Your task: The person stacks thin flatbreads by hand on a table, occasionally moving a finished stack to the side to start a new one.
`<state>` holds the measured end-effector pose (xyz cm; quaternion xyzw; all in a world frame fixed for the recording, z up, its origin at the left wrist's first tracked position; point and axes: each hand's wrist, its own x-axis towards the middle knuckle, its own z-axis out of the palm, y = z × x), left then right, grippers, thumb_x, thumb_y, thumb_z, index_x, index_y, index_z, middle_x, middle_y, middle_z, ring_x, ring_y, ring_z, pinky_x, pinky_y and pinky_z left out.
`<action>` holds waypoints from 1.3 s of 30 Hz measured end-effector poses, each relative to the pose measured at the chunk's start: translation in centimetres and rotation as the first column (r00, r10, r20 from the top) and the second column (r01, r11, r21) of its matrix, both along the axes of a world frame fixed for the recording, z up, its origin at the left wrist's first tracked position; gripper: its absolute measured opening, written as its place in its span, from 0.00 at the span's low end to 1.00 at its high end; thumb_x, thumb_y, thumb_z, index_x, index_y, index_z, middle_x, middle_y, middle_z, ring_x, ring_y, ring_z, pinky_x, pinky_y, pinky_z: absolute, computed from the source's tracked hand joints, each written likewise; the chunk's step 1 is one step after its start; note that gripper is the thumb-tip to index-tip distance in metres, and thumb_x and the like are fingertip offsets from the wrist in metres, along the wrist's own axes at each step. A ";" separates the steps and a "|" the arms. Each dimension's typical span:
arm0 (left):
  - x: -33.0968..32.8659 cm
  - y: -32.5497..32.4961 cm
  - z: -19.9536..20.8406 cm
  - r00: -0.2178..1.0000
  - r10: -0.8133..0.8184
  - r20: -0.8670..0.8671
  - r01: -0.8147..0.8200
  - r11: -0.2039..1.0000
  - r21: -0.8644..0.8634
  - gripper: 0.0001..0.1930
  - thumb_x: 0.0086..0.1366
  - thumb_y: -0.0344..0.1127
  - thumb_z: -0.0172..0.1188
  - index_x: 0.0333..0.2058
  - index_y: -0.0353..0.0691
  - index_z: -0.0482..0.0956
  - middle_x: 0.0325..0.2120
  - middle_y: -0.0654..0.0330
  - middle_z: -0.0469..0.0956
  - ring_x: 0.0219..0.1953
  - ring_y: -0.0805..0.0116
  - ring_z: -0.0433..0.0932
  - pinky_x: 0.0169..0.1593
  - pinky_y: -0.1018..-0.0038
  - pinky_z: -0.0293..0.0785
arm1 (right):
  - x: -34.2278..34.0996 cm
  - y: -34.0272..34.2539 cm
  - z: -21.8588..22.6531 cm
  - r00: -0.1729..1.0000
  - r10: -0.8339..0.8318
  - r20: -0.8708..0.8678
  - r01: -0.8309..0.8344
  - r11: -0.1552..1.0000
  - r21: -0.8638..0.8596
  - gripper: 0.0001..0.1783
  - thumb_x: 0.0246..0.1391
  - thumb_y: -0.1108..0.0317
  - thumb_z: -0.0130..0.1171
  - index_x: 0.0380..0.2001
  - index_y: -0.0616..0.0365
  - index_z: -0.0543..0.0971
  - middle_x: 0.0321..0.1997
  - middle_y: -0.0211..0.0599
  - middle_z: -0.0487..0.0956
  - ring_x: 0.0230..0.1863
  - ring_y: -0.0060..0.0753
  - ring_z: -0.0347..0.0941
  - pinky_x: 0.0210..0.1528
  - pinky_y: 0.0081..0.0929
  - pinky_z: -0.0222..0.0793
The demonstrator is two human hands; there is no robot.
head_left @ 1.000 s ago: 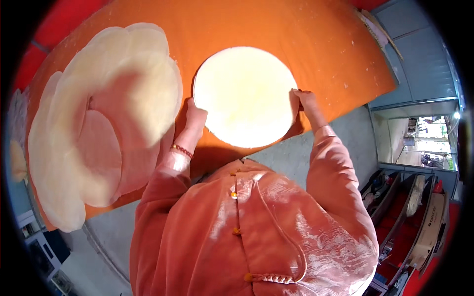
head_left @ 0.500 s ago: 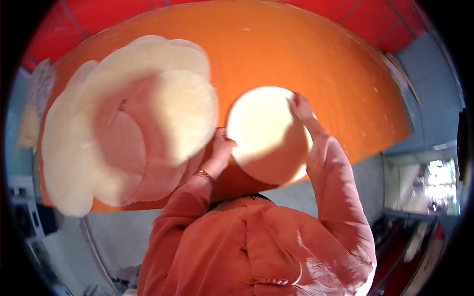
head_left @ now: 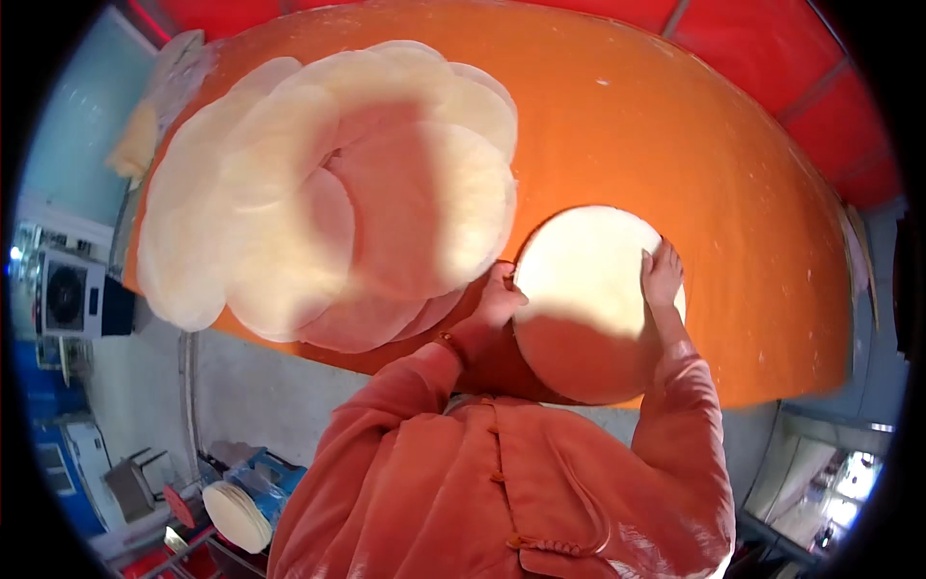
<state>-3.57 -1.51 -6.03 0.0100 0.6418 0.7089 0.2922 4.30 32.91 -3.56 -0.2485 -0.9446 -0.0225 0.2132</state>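
Note:
A pale round of thin dough or flatbread [head_left: 584, 261], perhaps several stacked, lies flat on the orange tabletop in front of me, its near part in shadow. My left hand [head_left: 497, 297] is closed on its left rim, thumb at the edge and the other fingers partly hidden. On the opposite rim, my right hand [head_left: 663, 275] grips with the thumb on top and bent fingers at the outer edge. Left of it spreads a big overlapping pile of similar thin rounds [head_left: 231, 212], whose right edge comes close to my left hand.
The orange table [head_left: 733, 270] has a curved-looking far edge beside red panels [head_left: 752, 48]. A crumpled pale cloth or bag [head_left: 174, 77] sits at its far left corner. On the lower left, pale discs [head_left: 236, 516] stand near a blue stool-like object [head_left: 280, 478].
The view has turned, so table and rounds appear shifted to the right. Both hands stay at the round's rims; the right hand now sits slightly lower along its edge.

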 end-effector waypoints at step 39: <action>0.2 -2.3 5.0 0.970 -0.042 0.239 0.016 0.993 0.113 0.17 0.53 0.20 0.56 0.42 0.38 0.65 0.32 0.55 0.74 0.32 0.66 0.76 0.27 0.72 0.76 | -3.0 -1.9 2.4 0.984 0.020 0.178 -0.050 0.985 0.168 0.33 0.59 0.40 0.38 0.60 0.48 0.60 0.64 0.36 0.60 0.66 0.39 0.52 0.57 0.59 0.51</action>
